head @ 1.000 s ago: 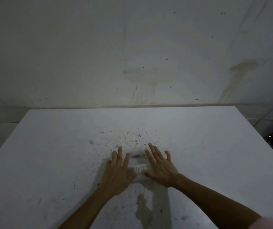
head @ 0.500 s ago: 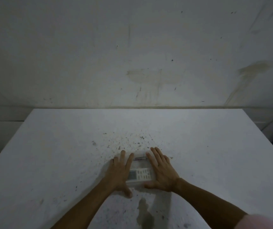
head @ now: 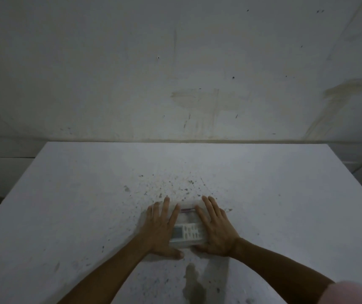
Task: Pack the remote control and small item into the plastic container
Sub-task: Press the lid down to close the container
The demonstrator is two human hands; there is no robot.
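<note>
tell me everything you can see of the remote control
The remote control is a white plastic slab with a grey screen at its left end and rows of small pale buttons to the right. It lies flat, crosswise, inside the clear plastic container, in its near part. The left hand and right hand lie flat over the container's ends, covering the remote's tips.

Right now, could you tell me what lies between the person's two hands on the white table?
In the head view, the clear plastic container lies between the left hand and right hand, with the white remote control visible inside.
</note>
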